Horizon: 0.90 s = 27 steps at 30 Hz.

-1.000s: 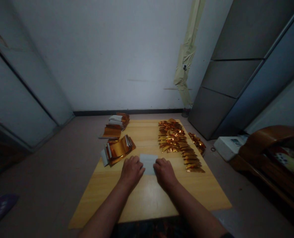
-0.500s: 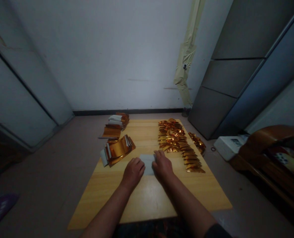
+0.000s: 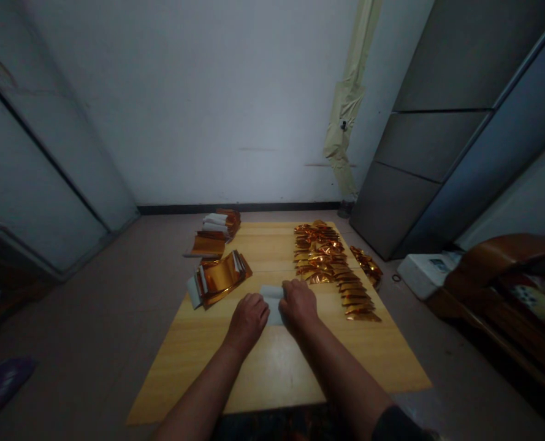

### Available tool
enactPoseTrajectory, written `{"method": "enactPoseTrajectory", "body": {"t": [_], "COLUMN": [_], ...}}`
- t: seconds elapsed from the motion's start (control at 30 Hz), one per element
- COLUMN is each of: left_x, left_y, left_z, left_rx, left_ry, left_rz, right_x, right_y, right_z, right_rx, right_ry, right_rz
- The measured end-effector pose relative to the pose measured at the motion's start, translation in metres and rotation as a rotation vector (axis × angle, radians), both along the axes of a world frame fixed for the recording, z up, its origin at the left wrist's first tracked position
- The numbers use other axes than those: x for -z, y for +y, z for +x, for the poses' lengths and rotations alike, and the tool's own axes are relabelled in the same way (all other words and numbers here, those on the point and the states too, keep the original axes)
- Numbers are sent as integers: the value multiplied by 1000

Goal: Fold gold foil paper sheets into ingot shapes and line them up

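A small pale sheet of paper (image 3: pixel 271 294) lies on the yellow wooden table (image 3: pixel 276 367) in front of me. My left hand (image 3: pixel 248 318) presses on its left edge, fingers curled down. My right hand (image 3: pixel 298 301) lies over the sheet's right part, covering most of it. A loose stack of gold foil sheets (image 3: pixel 219 276) sits just left of my hands. A long row of folded gold foil pieces (image 3: pixel 330 263) runs along the table's right side.
A second stack of gold and white sheets (image 3: pixel 214 233) lies at the table's far left corner. Grey cabinets (image 3: pixel 438 141) stand at the right, a white box (image 3: pixel 422 272) on the floor beside them, and a wooden chair (image 3: pixel 506 275) at far right.
My right hand has slid left and forward across the pale sheet, covering more of it. My left hand has stayed almost in place.
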<state>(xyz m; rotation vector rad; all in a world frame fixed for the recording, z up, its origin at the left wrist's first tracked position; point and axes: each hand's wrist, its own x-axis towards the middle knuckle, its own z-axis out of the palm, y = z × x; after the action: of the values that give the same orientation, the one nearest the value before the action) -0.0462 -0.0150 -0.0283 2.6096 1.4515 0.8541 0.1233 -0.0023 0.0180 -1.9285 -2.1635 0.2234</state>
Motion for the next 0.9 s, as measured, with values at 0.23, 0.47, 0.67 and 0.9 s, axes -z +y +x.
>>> {"method": "enactPoseTrajectory", "body": {"t": [0.23, 0.47, 0.67, 0.9], "left_x": [2, 2, -1, -12], "left_y": [0, -2, -5, -11], "left_z": [-1, 1, 2, 3], "left_rx": [-19, -80, -121, -208], "left_ry": [5, 99, 141, 130], "left_rz": [26, 45, 84, 108], "right_x": [-2, 6, 22, 27], "right_y": [4, -11, -21, -20], "right_z": [1, 5, 8, 9], "right_rx": [-42, -257, -307, -322], "right_ry": [15, 33, -1, -30], "right_rz": [92, 138, 146, 178]}}
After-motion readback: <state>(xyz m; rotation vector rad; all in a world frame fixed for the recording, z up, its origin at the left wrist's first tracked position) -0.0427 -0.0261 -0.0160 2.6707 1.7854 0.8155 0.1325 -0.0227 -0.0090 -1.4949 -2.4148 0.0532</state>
